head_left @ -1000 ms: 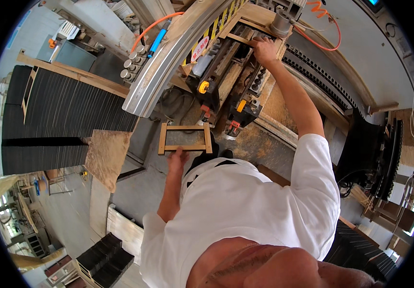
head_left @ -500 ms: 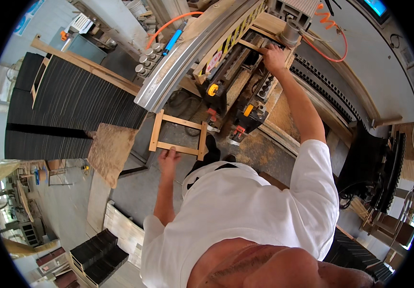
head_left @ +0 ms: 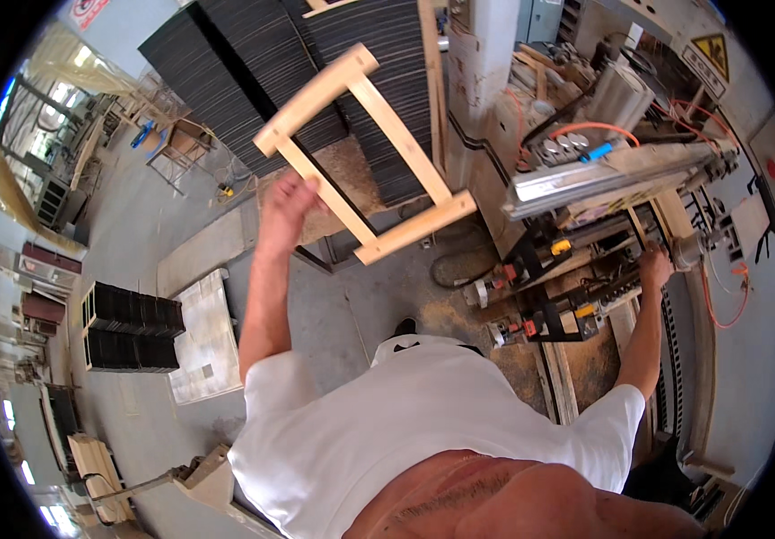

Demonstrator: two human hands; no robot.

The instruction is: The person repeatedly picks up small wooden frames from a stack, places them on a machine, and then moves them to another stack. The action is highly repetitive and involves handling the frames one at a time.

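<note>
My left hand [head_left: 289, 207] grips one rail of a light wooden frame [head_left: 401, 139], held up and tilted at left centre. The frame has two thicker end bars and two thinner rails, with an open middle. On the right, my right arm reaches out to the woodworking machine [head_left: 576, 296]. There my right hand [head_left: 655, 267] is closed at the end of a narrow wooden strip [head_left: 637, 226] lying in the machine. Its fingertips are partly hidden. Yellow and red knobs sit on the machine's near end.
Behind the held frame stand tall stacks of dark-edged pieces [head_left: 226, 81] beside a white pillar [head_left: 480, 63]. A metal beam [head_left: 621, 171] crosses above the machine. At left, black stacks [head_left: 132, 328] stand by a pale board [head_left: 206, 337] on the floor. Sawdust lies near my feet.
My view has turned left. My left hand has raised the wooden frame from low beside the machine to in front of the stacks. My right hand stays at the machine.
</note>
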